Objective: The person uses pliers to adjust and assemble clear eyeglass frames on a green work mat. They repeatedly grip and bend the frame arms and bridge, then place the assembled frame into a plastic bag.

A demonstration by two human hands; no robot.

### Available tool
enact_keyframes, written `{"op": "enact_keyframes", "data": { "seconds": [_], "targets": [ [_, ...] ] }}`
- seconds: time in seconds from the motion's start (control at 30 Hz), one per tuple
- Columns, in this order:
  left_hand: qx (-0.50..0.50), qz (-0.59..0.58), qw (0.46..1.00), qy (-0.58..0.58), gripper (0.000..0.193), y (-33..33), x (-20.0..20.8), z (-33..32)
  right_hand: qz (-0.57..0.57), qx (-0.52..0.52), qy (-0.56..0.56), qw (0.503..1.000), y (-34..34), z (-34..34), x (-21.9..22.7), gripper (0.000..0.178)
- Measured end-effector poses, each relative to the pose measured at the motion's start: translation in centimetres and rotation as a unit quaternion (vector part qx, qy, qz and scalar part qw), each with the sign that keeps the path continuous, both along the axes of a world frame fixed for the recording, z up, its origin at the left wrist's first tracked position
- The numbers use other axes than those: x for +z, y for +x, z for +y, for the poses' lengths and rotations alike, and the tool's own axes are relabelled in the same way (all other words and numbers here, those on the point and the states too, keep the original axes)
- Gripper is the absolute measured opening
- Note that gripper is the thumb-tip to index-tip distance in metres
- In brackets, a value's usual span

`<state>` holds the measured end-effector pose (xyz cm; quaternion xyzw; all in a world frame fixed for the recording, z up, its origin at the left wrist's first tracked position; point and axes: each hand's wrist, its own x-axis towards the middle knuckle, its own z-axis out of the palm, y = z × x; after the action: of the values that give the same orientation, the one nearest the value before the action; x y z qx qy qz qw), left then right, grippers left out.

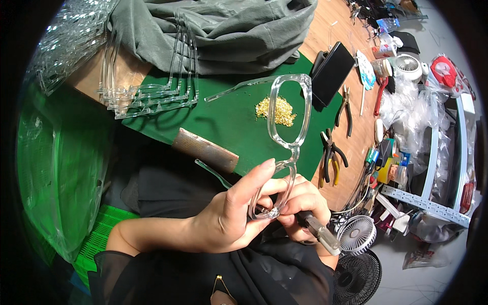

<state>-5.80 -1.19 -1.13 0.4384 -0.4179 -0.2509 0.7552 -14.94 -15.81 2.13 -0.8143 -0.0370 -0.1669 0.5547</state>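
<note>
Clear frame: gripping near rim with left hand, seemingly pinching corner with right hand, clasping tool too; long axis pointing away from fingers.

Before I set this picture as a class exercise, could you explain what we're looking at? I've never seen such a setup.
There is no robot here: these are a person's own bare hands. A wide fisheye camera worn on the head looks down, so straight edges bend near the rim.

The left hand holds a clear glasses frame. The right hand is at its lower end and holds a dark-handled tool, whose kind I cannot tell.

Ahead, a green mat bears a heap of small gold-coloured pieces. More clear frames stand to the left; two pairs of pliers lie to the right.
</note>
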Motion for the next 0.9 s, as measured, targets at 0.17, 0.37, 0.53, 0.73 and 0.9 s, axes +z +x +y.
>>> {"op": "enact_keyframes", "data": {
  "seconds": [0.17,0.37,0.53,0.73,0.9],
  "targets": [
    [0.06,-0.036,0.997,0.02,0.087,-0.6,-0.4,0.1,-0.008,-0.002,-0.007,1.0,0.0,0.0,-0.1,0.017],
    [0.069,-0.039,0.997,0.001,0.087,-0.5,-0.4,-0.3,-0.017,-0.014,-0.014,1.0,-0.1,0.2,-0.3,0.017],
    [0.028,-0.008,1.0,0.0,0.086,-0.4,-0.6,0.0,-0.016,-0.01,-0.007,1.0,0.0,0.1,-0.3,0.017],
    [0.021,-0.016,1.0,0.001,0.086,-0.1,-0.2,-0.1,-0.033,-0.013,-0.029,0.999,0.0,0.1,-0.8,0.017],
    [0.017,-0.006,1.0,-0.005,0.086,-0.1,-0.3,-0.1,-0.045,-0.02,-0.035,0.998,0.0,0.2,-1.1,0.016]
  ]
}}
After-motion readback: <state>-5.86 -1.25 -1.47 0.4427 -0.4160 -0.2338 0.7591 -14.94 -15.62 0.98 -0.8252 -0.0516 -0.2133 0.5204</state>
